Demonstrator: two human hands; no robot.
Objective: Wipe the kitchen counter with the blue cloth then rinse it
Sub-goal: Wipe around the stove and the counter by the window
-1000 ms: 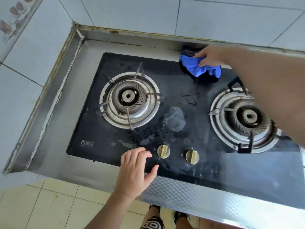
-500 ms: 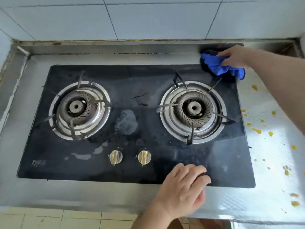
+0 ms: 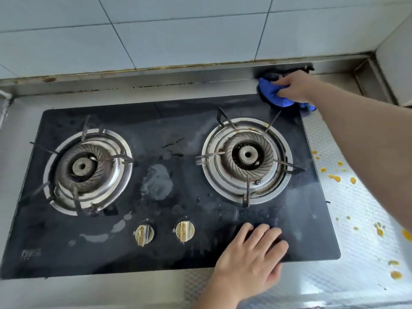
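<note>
A bunched blue cloth (image 3: 273, 94) lies at the far right corner of the black glass hob (image 3: 200, 219), against the steel counter's (image 3: 356, 219) back strip. My right hand (image 3: 294, 86) grips the cloth from above, fingers curled round it. My left hand (image 3: 252, 259) rests flat on the hob's front right edge, fingers straight and spread, holding nothing. Wet smears and droplets mark the glass between the two burners.
Two gas burners with metal pan supports, left (image 3: 87, 168) and right (image 3: 247, 157), stand on the hob, with two brass knobs (image 3: 165, 231) at the front. Several orange spills (image 3: 334, 177) dot the patterned counter to the right. Tiled walls close the back and right.
The view has swung right across the hob. My right hand has slid the cloth along the back edge to the far right corner. My left hand has moved right along the front.
</note>
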